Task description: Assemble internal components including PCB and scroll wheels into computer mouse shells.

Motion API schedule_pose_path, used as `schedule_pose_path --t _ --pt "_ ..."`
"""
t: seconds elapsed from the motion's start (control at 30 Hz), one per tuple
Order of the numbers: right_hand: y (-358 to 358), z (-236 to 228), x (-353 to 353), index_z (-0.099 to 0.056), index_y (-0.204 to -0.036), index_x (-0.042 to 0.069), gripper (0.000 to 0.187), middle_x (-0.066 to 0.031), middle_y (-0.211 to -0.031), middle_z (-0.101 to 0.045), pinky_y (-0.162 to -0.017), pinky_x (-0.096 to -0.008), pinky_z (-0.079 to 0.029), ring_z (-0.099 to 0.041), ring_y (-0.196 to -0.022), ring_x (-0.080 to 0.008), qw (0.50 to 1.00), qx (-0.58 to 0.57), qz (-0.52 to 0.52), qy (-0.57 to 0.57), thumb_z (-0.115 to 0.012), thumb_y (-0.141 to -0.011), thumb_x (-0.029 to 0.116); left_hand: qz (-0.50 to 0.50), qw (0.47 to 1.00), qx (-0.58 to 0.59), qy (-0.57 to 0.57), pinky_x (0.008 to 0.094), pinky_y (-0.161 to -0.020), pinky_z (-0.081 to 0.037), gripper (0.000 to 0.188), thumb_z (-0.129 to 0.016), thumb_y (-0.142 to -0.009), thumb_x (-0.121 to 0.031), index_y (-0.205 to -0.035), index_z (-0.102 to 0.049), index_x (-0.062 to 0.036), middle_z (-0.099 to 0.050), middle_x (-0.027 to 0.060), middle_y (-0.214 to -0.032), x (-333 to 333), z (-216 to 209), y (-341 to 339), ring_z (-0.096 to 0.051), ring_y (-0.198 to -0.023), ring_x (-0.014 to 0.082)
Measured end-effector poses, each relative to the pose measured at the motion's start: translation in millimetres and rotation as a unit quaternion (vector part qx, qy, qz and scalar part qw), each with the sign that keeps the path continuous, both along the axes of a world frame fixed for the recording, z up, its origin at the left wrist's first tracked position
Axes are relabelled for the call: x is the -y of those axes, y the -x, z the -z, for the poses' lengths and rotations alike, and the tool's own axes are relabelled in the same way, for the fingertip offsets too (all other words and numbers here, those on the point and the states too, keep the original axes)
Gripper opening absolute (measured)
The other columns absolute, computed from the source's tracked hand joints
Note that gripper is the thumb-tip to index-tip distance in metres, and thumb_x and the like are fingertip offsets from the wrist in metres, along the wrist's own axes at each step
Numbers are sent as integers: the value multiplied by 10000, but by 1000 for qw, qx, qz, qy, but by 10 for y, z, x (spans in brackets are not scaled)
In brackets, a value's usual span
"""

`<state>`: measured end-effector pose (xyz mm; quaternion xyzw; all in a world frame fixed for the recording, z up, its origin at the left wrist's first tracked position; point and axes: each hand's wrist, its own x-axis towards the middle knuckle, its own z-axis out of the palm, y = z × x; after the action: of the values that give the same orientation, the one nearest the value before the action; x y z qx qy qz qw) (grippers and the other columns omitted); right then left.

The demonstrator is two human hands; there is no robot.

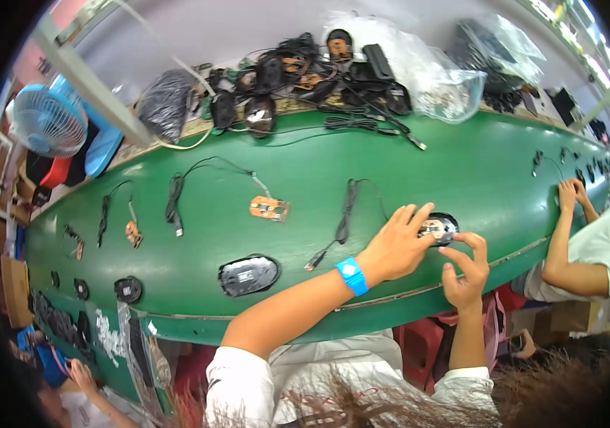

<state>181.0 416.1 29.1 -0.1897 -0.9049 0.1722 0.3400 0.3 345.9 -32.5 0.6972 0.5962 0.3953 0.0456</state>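
While both hands work at the green bench (462, 171), a mouse shell (439, 228) lies between them.
Left hand (394, 246) rests spread fingers on it; right hand (465, 274) pinches its near edge. Likely light, stiff plastic; best held by the rim.

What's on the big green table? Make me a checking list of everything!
Surface: long green belt, bare in patches.
Job's things: black mouse base with a board inside, lying flat on the belt.
Grippers: left hand rests on the mouse base, blue wristband on its wrist; right hand touches its near edge with its fingers.
Clutter: another mouse base, orange circuit board, pile of mouse parts, clear bags.
Cables: coiled black cables lying along the belt.
Surroundings: blue fan; a co-worker's hands on the belt.
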Motion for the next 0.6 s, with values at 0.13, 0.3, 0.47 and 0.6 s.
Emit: schedule_pose_path --t 0.13,0.3,0.47,0.6 --pt "59 -126 -149 -742 -951 36 300 -174 -1157 -634 -973 -461 -487 -613 -1094 -372 1000 -16 -2 -15 -628 -674 16 -27 999 16 -20 647 -1122 -354 424 -657 -800 -72 -1223 -626 -87 -394 278 -1500 85 -162 37 -373 -1393 502" --pt "358 -124 -719 -732 -964 5 231 -185 -1200 -641 -1026 -428 -458 -613 -1146 -332 1000 -12 -15 -3 -591 -783 26 -26 999 43 -1 708 -1123 -304 427 -664 -804 -87 -1229 -618 -82 -364 278 -1515 551 -445 122 -314 -1446 504" --pt "910 206 -1596 -710 -1099 -4 284 -145 -1221 -656 -1072 -389 -434 -612 -1185 -297 996 88 -16 29 -588 -842 7 -95 994 31 45 658 -1138 -317 529 -714 -783 -122 -1299 -602 -84 -413 242 -1492 1731 -634 556 -346 -1433 492" --pt "594 784 -4047 -613 -1382 33 458 -146 -1412 -612 -1116 -377 -410 -578 -1287 -290 976 160 143 -37 -587 -933 122 -287 955 53 49 623 -1141 -326 680 -782 -763 -182 -1396 -552 -89 -425 215 -1500 2514 -549 951 -368 -1424 482"
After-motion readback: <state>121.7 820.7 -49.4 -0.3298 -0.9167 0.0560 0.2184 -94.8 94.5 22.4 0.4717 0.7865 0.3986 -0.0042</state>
